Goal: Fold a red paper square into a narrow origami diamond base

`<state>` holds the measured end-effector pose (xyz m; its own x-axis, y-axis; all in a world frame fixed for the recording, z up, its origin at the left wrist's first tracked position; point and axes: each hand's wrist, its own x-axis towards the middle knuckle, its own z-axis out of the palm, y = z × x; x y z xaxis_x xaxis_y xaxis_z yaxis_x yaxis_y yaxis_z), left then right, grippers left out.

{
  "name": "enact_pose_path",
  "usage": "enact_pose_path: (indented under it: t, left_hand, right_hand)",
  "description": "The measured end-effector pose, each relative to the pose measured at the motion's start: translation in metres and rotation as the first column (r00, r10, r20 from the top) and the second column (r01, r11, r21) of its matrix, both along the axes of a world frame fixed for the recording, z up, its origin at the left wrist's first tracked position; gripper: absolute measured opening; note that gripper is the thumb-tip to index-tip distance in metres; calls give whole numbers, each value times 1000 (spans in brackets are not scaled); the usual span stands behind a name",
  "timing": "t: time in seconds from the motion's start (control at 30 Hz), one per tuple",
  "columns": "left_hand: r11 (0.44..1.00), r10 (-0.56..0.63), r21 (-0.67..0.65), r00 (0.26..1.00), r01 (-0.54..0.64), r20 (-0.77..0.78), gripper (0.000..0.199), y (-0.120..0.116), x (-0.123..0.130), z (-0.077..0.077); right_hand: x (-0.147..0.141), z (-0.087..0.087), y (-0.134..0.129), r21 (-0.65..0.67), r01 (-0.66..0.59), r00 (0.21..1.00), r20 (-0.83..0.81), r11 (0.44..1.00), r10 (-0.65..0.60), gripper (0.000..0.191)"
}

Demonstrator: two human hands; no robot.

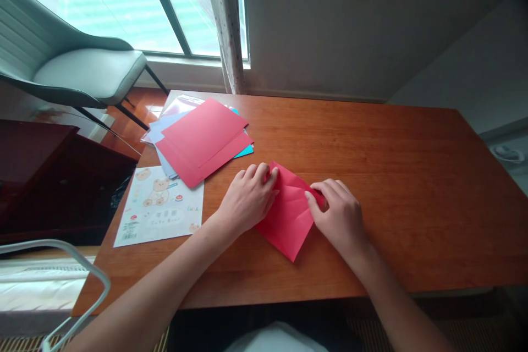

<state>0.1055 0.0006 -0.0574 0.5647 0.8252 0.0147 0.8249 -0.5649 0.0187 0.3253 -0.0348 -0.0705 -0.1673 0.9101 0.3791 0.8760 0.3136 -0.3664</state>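
A creased red paper (291, 217) lies on the wooden table in front of me, one corner pointing toward me. My left hand (251, 195) is closed on its upper left edge, fingers curled over the paper. At the right corner, my right hand (339, 210) pinches the paper between thumb and fingers, and that corner is slightly raised. Crease lines run across the middle of the sheet. What lies under my left fingers is hidden.
Red sheets (206, 137) lie on blue and lilac ones at the table's back left. A bear-printed sheet (165, 206) is in front of them. Beyond the wooden table (396, 176) are a chair (91, 74) and a window. A white curved frame (103, 280) stands at the lower left.
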Motion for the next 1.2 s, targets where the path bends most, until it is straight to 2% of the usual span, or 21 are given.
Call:
enact_pose_path:
  t: [0.1, 0.23, 0.4, 0.67, 0.8, 1.1, 1.2]
  left_hand:
    - [999, 34, -1, 999, -34, -5, 44, 0, 2, 0]
    - [999, 46, -15, 999, -46, 3, 46, 0, 2, -1]
    - [999, 45, -15, 999, -46, -17, 49, 1, 2, 0]
    - [997, 66, -24, 997, -67, -46, 55, 3, 1, 4]
    - [998, 66, -20, 997, -67, -48, 56, 5, -1, 4]
    - [998, 63, 23, 998, -63, -8, 52, 5, -1, 0]
    - [998, 12, 53, 1000, -13, 25, 50, 1, -1, -2]
  right_hand:
    - [-2, 0, -6, 101, -135, 991, 3, 986, 135, 17]
    - [1, -6, -9, 116, -324, 946, 12, 939, 324, 44]
    - [3, -10, -12, 131, -347, 937, 11, 929, 348, 55]
    - [4, -11, -13, 145, -516, 856, 119, 845, 502, 43]
    - [8, -13, -11, 139, -562, 827, 122, 815, 549, 42]
    - [8, -16, -11, 107, -571, 820, 100, 814, 563, 43]
    - [7, -15, -11, 105, -568, 822, 111, 816, 558, 41]
